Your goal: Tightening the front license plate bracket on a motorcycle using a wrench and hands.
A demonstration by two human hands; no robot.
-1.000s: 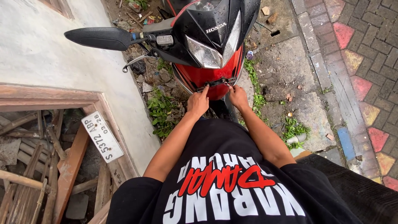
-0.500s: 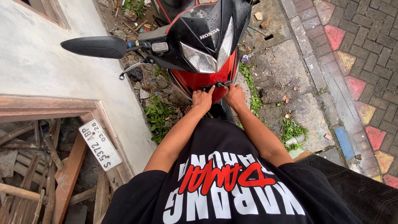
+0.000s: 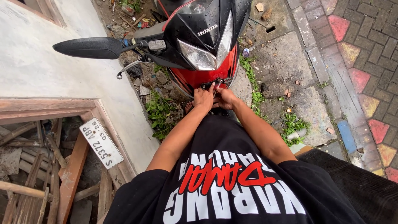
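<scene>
A red and black motorcycle [image 3: 207, 45] stands nose-on in front of me, wet with drops. Both my arms reach over my black printed shirt [image 3: 232, 182] to the lower edge of its red front panel [image 3: 188, 81]. My left hand [image 3: 203, 98] has a finger raised against a dark slot under the headlight. My right hand [image 3: 226, 98] sits right beside it, touching it, fingers curled at the same edge. A thin small item shows between the fingertips; what it is and which hand holds it is hidden.
The left handlebar grip [image 3: 89, 47] and brake lever [image 3: 128, 68] stick out toward a white wall [image 3: 45, 79]. A white number plate [image 3: 101, 143] leans on a wooden frame [image 3: 54, 108] over scrap timber. Weeds [image 3: 159, 114], rubble, coloured paving bricks [image 3: 369, 62] and a black mat [image 3: 356, 182] lie around.
My hands have drawn closer together at the panel's lower edge, the right one shifting left. The view has tilted, so the motorcycle sits lower and more central.
</scene>
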